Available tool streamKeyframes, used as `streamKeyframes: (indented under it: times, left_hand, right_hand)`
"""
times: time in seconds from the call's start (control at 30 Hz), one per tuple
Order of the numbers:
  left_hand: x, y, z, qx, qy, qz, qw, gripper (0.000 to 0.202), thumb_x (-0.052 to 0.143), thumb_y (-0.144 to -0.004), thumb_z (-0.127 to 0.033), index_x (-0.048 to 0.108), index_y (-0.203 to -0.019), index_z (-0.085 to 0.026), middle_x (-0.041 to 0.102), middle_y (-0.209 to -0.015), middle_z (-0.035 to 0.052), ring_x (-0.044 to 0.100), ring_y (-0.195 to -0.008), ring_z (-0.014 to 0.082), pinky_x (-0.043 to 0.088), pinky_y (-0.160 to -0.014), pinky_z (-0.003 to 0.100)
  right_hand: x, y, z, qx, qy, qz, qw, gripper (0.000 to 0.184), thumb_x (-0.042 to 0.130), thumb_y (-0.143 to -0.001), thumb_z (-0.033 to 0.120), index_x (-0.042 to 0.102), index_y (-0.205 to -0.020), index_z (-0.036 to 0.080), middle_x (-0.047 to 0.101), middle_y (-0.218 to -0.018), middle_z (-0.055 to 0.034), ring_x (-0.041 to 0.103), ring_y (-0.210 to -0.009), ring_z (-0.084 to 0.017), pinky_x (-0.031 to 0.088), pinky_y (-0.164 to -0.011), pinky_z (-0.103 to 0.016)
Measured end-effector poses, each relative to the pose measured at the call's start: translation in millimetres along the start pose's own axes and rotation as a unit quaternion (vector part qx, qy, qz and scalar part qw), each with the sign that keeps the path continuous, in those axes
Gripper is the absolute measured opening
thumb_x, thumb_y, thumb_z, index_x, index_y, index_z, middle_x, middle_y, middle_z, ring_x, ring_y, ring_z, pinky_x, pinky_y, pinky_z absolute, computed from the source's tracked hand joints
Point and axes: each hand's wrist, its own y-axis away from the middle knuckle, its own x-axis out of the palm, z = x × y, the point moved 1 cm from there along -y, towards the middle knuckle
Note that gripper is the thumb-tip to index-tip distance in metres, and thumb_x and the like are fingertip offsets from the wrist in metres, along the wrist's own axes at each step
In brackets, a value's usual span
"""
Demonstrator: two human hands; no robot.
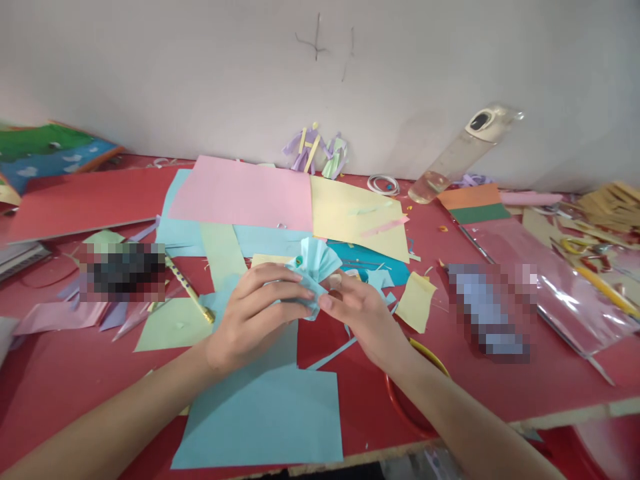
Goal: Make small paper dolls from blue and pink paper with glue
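Both hands meet over the middle of the table around a pleated light-blue paper piece [316,259], fanned out at its top. My left hand [265,300] is closed on its left side, fingers wrapped over the front. From the right, my right hand [365,313] pinches its lower edge between thumb and fingers. Part of the folded paper is hidden behind the fingers. Below the hands lies a light-blue sheet [265,413]. A narrow blue paper strip [333,355] rests beside the right wrist, and red-and-yellow scissor-like handles [400,400] show partly under the right forearm.
Pink [245,193] and yellow sheets [357,213] lie behind the hands. A water bottle [450,160] leans on the wall near paper figures [305,150]. At left is a pencil [187,287]; at right, a clear plastic sleeve [555,280]. Paper scraps [417,300] are scattered about.
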Motion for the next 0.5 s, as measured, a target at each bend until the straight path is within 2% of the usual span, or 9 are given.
streamKeyframes:
  times: [0.13,0.23,0.37,0.43,0.5]
  left_hand:
    - [0.8,-3,-1,0.003,0.027,0.053,0.998,0.035,0.06,-0.086,0.0,0.065,-0.107,-0.027,0.074,-0.11,0.0047,0.062,-0.118,0.0233,0.053,-0.101,0.044]
    - [-4.0,-9,-4,-0.014,0.094,0.081,0.992,0.038,0.057,-0.085,-0.002,0.062,-0.115,-0.025,0.071,-0.118,0.0093,0.059,-0.124,0.0264,0.051,-0.102,0.047]
    - [-9.8,-13,-7,-0.062,0.155,0.033,0.985,0.028,0.052,-0.093,-0.01,0.064,-0.112,-0.027,0.074,-0.106,0.0067,0.065,-0.111,0.0252,0.051,-0.099,0.048]
    - [-9.5,-11,-5,-0.116,0.168,-0.008,0.979,0.025,0.051,-0.097,-0.012,0.067,-0.108,-0.027,0.075,-0.097,0.0041,0.067,-0.104,0.0227,0.051,-0.097,0.045]
    - [-7.6,-7,-1,-0.198,0.192,-0.043,0.96,0.017,0.057,-0.097,-0.016,0.07,-0.1,-0.026,0.074,-0.092,0.0028,0.067,-0.097,0.0209,0.051,-0.092,0.041]
  right_hand:
    - [-1,-1,-1,0.021,-0.014,-0.042,0.999,0.025,0.078,-0.078,0.047,0.068,-0.075,0.024,0.06,-0.079,0.0005,0.059,-0.078,-0.017,0.051,-0.078,-0.034]
    - [-3,-3,-1,-0.001,-0.04,-0.076,0.996,0.025,0.077,-0.079,0.044,0.065,-0.07,0.023,0.056,-0.079,0.0012,0.056,-0.078,-0.016,0.048,-0.076,-0.031]
    - [-7,-6,-4,-0.014,-0.046,-0.101,0.994,0.02,0.076,-0.081,0.039,0.065,-0.073,0.023,0.052,-0.081,0.0013,0.052,-0.08,-0.015,0.046,-0.077,-0.03]
    - [-9,-7,-7,-0.01,-0.051,-0.102,0.993,0.019,0.074,-0.083,0.039,0.065,-0.076,0.024,0.052,-0.081,0.0012,0.053,-0.083,-0.016,0.047,-0.082,-0.032]
    - [-10,-7,-8,-0.022,-0.047,-0.109,0.993,0.017,0.073,-0.084,0.039,0.065,-0.079,0.024,0.054,-0.083,0.0008,0.055,-0.086,-0.017,0.047,-0.085,-0.033]
